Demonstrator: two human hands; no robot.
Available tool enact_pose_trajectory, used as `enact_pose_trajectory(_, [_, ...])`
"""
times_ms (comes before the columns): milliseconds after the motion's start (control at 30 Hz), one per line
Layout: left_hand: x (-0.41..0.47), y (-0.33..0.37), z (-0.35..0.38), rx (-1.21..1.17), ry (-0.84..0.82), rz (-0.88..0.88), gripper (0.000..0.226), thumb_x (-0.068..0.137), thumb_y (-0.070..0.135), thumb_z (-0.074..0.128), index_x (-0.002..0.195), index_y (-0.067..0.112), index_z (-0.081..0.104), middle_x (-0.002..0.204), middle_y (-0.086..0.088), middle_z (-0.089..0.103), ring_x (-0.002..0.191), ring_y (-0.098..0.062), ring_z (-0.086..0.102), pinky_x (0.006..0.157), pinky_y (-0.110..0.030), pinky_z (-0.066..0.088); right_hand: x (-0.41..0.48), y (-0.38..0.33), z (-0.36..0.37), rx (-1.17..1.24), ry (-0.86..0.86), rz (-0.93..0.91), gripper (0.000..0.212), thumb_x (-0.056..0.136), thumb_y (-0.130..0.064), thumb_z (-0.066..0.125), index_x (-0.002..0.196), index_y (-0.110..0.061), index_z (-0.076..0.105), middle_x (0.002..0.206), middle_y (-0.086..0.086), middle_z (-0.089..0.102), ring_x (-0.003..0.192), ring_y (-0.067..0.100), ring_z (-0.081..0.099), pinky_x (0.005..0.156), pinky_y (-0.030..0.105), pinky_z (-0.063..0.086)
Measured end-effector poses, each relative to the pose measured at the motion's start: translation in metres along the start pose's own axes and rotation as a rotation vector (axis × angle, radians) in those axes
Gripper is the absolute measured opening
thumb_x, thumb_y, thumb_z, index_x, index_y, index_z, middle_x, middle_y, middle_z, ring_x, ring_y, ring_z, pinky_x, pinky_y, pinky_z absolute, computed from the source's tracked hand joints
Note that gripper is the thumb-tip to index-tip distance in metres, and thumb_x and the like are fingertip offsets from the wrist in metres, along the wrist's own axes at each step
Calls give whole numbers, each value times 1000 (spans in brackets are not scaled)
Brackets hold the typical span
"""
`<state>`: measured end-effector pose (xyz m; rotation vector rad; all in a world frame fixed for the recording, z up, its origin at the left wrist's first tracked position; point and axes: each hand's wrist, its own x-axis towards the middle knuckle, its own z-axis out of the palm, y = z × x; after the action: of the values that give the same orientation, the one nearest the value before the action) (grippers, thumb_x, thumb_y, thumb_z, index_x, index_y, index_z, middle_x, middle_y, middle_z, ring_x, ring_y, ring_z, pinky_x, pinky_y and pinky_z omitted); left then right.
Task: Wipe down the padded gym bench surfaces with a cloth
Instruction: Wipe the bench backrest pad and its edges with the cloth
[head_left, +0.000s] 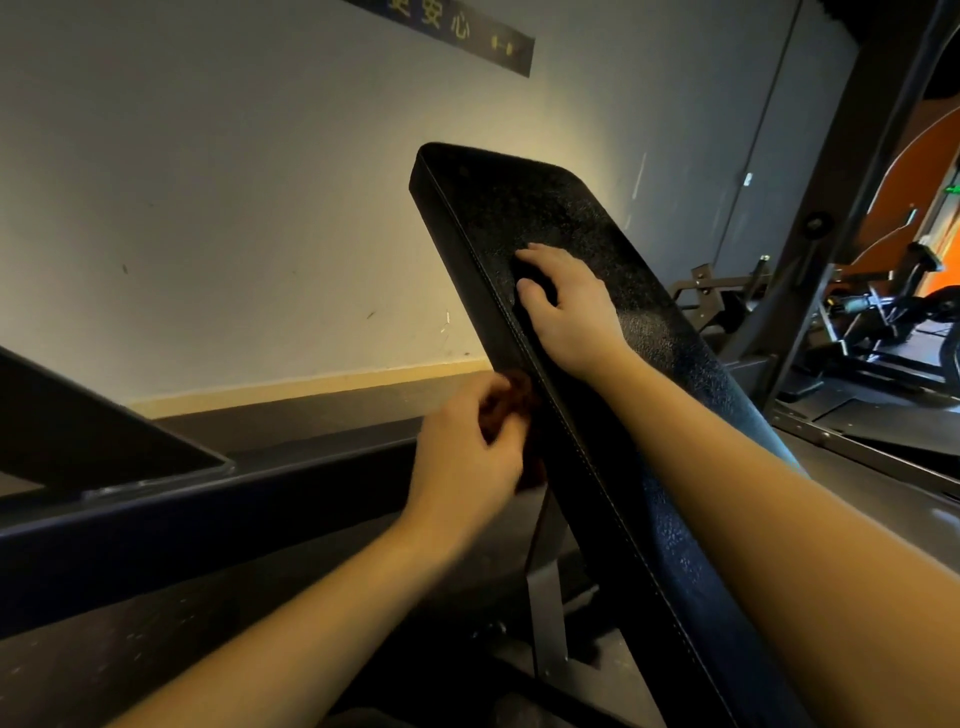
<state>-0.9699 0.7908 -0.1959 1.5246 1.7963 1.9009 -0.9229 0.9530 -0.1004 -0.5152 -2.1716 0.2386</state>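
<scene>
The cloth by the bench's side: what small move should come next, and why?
Probably slide the cloth up along the side edge of the bench pad. The left hand grips it against that edge low down, and the right hand rests on the top face, seemingly steadying it.

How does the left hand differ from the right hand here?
The left hand is at the stitched side edge of the bench pad; the right hand lies higher up on its top face. The left hand grips a reddish-brown cloth; whether the right hand holds anything is unclear, only a dark patch shows under its fingers. The left hand is blurred, the right hand sharp. Both touch the same pad.
</scene>
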Motion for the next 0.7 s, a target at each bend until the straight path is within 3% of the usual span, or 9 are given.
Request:
enact_pose_trajectory(100, [-27, 9, -10, 33, -344, -97, 11, 92, 15, 74, 96, 26, 74, 90, 3, 76, 85, -9, 74, 81, -33, 61, 0, 4, 2, -5, 5, -9, 42, 104, -29, 50, 145, -22, 54, 155, -4, 47, 144, 14, 36, 121, 38, 22])
enact_pose_trajectory(167, [-11, 16, -26, 94, -398, -214, 7, 89, 20, 78, 95, 22, 76, 89, 0, 78, 85, -12, 75, 88, -40, 60, 1, 4, 3, 6, -5, -11, 42, 104, -29, 50, 145, -23, 54, 155, -4, 46, 144, 13, 36, 121, 38, 22])
enact_pose_trajectory(333, [59, 49, -59, 362, -333, -420, 34, 80, 28, 84, 104, 26, 61, 97, 3, 72, 88, -14, 70, 83, -40, 58, -2, 3, -3, 20, -53, 13, 46, 104, -31, 50, 149, -24, 50, 158, -7, 41, 147, 12, 32, 123, 37, 19])
enact_pose_trajectory(433, [92, 65, -75, 346, -350, -602, 45, 78, 21, 84, 110, 23, 53, 107, -4, 67, 98, -22, 66, 92, -45, 56, -4, 2, -6, 32, -57, 14, 46, 103, -30, 52, 148, -22, 51, 158, -6, 42, 148, 12, 32, 123, 35, 20])
enact_pose_trajectory(600, [137, 97, -100, 164, -104, -703, 26, 85, 5, 75, 106, 17, 66, 100, -9, 71, 94, -22, 67, 73, -31, 50, -2, -3, -13, 50, -84, 44, 45, 98, -30, 55, 142, -19, 57, 155, -5, 45, 146, 13, 35, 121, 33, 22])
enact_pose_trajectory(700, [161, 112, -109, 85, 64, -680, 14, 91, 13, 75, 102, 21, 73, 100, -1, 72, 97, -17, 66, 76, -28, 49, 13, -11, -23, 3, -125, 107, 36, 94, -21, 63, 130, -18, 65, 142, -3, 56, 134, 17, 47, 113, 38, 35])
